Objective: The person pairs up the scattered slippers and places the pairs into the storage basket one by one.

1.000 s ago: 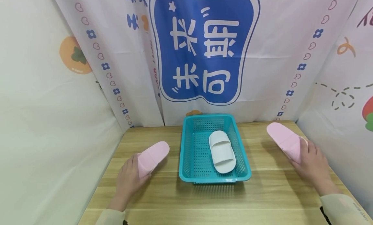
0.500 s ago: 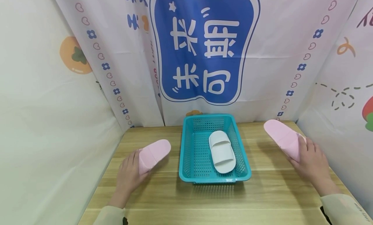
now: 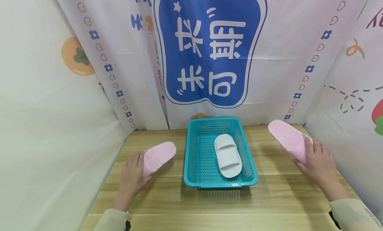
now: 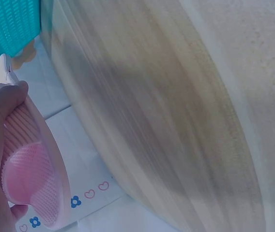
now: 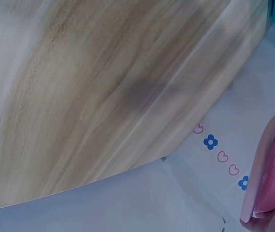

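I'm gripping one pink slipper (image 3: pixel 160 155) with the left hand (image 3: pixel 131 175) by the tabletop's (image 3: pixel 221 211) left edge and another pink slipper (image 3: pixel 287 136) with the right hand (image 3: pixel 320 164) toward its right edge, both inching slightly nearer the basket (image 3: pixel 220 184) but remaining outside.

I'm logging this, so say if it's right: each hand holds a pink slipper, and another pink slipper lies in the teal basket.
Wrong colour: the head view shows a white slipper in the teal basket. The left hand holds a pink slipper, the right hand another pink slipper.
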Tool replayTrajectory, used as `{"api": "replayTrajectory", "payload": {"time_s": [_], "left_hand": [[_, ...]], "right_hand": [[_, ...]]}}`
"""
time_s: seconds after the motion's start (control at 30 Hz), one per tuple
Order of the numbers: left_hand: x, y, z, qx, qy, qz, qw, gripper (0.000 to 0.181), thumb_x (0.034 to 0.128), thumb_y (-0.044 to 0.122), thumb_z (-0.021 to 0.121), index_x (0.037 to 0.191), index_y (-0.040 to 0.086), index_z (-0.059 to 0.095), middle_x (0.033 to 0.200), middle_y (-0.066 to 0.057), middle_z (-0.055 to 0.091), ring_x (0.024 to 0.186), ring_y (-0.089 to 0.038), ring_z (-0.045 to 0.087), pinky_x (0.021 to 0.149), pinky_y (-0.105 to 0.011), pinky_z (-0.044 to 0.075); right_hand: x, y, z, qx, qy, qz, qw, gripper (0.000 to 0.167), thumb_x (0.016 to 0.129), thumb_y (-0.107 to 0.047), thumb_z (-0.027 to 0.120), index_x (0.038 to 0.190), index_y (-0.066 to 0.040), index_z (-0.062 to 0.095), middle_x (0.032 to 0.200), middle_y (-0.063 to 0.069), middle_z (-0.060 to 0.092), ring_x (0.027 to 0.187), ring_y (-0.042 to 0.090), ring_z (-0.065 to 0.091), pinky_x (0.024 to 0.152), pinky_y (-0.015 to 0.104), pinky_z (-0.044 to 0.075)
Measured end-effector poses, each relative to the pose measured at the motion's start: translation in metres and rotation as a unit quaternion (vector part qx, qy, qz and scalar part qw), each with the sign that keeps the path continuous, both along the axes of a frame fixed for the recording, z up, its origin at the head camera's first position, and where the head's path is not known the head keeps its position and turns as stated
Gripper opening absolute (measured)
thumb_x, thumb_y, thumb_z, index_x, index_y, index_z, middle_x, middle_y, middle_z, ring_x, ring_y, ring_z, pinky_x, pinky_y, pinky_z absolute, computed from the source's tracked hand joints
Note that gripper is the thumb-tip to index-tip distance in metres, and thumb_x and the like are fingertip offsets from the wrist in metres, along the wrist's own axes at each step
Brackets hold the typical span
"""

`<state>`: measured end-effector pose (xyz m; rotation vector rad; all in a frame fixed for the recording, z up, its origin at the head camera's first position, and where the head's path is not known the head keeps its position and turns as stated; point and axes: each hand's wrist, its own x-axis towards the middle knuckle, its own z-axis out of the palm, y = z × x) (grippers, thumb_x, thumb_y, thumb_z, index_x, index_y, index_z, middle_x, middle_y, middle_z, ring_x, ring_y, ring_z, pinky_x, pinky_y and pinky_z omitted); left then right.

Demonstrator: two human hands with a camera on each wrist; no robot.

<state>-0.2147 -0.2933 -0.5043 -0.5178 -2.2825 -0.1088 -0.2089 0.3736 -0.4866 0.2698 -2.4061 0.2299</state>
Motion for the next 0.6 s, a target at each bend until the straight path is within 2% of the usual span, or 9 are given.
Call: {"api": "replayTrajectory", "payload": {"time_s": [0.07, 0.13, 0.17, 0.33, 0.6], "left_hand": [[-0.001, 0.0, 0.002, -0.005, 0.005, -0.001, 1.0, 0.1, 0.0471, 0.033, 0.089, 0.128, -0.012, 0.052, 0.118, -0.029, 0.058, 0.101, -0.046, 0.056, 0.081, -0.057, 0.049], [-0.002, 0.001, 0.004, -0.01, 0.009, -0.001, 0.9999, 0.098, 0.0485, 0.033, 0.088, 0.128, -0.013, 0.053, 0.118, -0.029, 0.058, 0.101, -0.046, 0.056, 0.081, -0.056, 0.049], [-0.003, 0.001, 0.005, -0.012, 0.01, -0.003, 0.9999, 0.097, 0.0493, 0.033, 0.088, 0.128, -0.013, 0.053, 0.118, -0.029, 0.058, 0.101, -0.046, 0.056, 0.081, -0.056, 0.049], [-0.006, 0.002, 0.013, -0.016, 0.015, -0.007, 0.9997, 0.096, 0.0517, 0.034, 0.087, 0.128, -0.012, 0.053, 0.119, -0.028, 0.058, 0.103, -0.045, 0.056, 0.082, -0.055, 0.049], [-0.01, 0.003, 0.021, -0.024, 0.017, -0.007, 0.9995, 0.099, 0.0511, 0.035, 0.088, 0.13, -0.011, 0.052, 0.12, -0.029, 0.058, 0.106, -0.045, 0.056, 0.083, -0.056, 0.048]], "right_hand": [[-0.001, -0.001, 0.001, 0.004, 0.017, 0.005, 0.9998, 0.101, 0.081, -0.076, 0.048, 0.141, 0.004, 0.036, 0.119, 0.038, 0.044, 0.097, 0.057, 0.044, 0.065, 0.069, 0.039], [-0.003, -0.003, 0.002, 0.009, 0.033, 0.009, 0.9994, 0.105, 0.082, -0.082, 0.026, 0.14, 0.005, 0.038, 0.118, 0.038, 0.045, 0.095, 0.057, 0.045, 0.062, 0.069, 0.039], [-0.004, -0.004, 0.003, 0.013, 0.041, 0.01, 0.999, 0.105, 0.082, -0.082, 0.023, 0.139, 0.005, 0.038, 0.117, 0.039, 0.046, 0.094, 0.057, 0.046, 0.062, 0.069, 0.039], [-0.006, -0.007, 0.007, 0.023, 0.065, 0.013, 0.9976, 0.104, 0.083, -0.081, 0.024, 0.138, 0.007, 0.04, 0.116, 0.038, 0.046, 0.092, 0.057, 0.046, 0.061, 0.068, 0.04], [-0.007, -0.009, 0.01, 0.028, 0.077, 0.025, 0.9963, 0.103, 0.084, -0.08, 0.025, 0.138, 0.007, 0.041, 0.116, 0.037, 0.047, 0.093, 0.056, 0.046, 0.063, 0.068, 0.04]]}}
